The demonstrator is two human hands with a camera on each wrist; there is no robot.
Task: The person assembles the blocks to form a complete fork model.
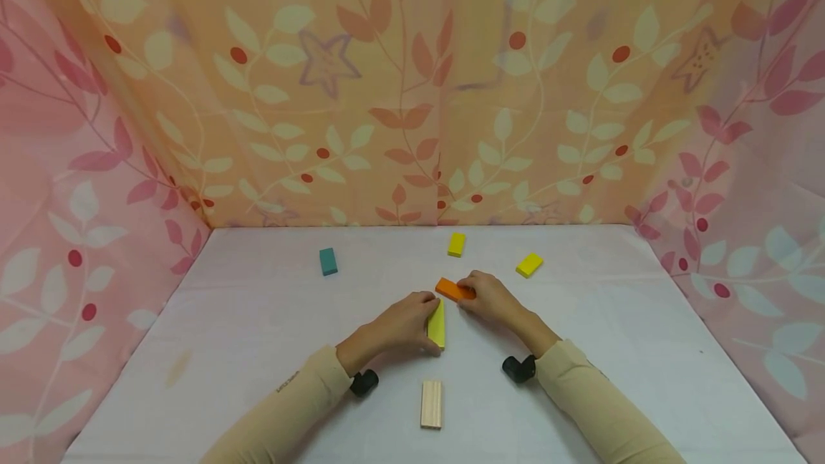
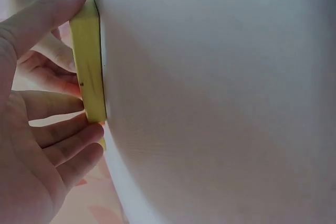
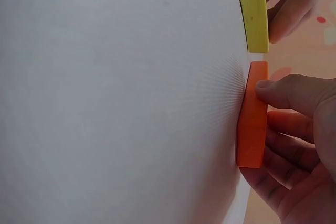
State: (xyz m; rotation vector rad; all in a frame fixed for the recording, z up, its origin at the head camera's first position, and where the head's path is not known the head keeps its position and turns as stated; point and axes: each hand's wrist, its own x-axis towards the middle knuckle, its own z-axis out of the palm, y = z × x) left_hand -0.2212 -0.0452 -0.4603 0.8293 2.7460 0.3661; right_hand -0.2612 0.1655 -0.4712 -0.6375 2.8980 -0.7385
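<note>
Near the middle of the white table, my left hand holds a yellow-green rectangular block by its two ends, thumb at the near end and fingers at the far end. In the left wrist view the yellow-green block shows a small dark mark on its side. My right hand grips an orange block, which lies at a slant just beyond and to the right. The right wrist view shows the thumb on one side of the orange block and fingers on the other, with a small gap between both blocks.
A teal block lies at the back left. Two yellow blocks, one at the back centre and one farther right, lie beyond my hands. A plain wooden block is nearer me. Patterned cloth walls the back and sides.
</note>
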